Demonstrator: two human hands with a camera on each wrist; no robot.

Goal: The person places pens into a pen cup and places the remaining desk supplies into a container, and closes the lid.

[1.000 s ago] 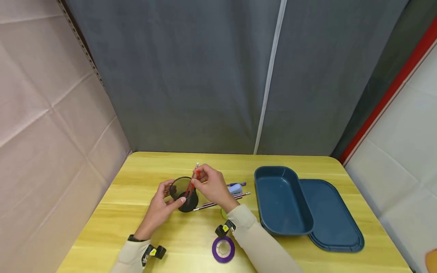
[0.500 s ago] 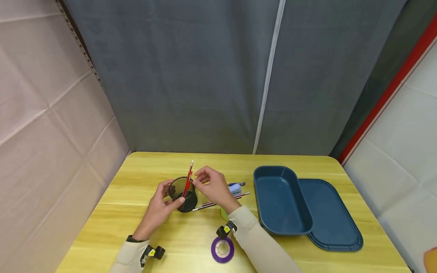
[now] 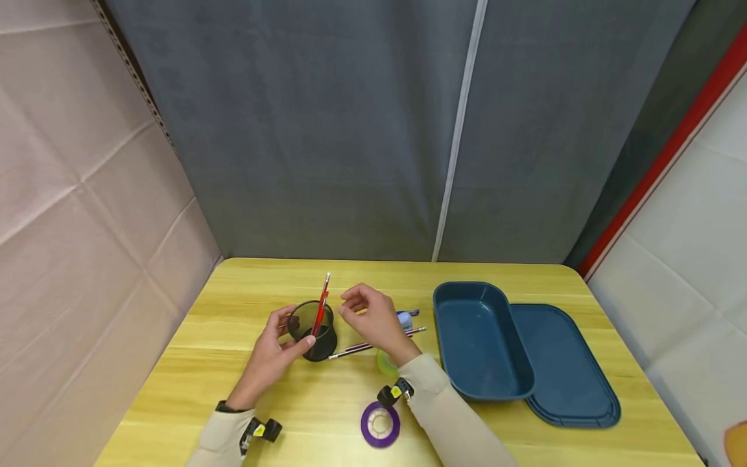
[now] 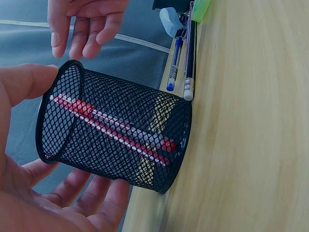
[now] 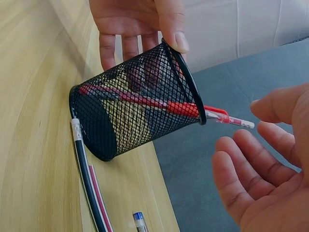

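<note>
Hand gripping cup, wooden table, curtain

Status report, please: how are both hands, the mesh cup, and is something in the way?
Left hand gripping mesh cup; right hand free beside it. Red pen and one pencil leaning inside. Possible obstacle: loose pencils near the cup's base.

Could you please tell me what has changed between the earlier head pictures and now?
The right hand has let go of the red pen and the pencil and moved away to the right; both now lean unheld in the mesh cup. The left hand still holds the cup. The purple tape roll, blue box and lid stayed put.
</note>
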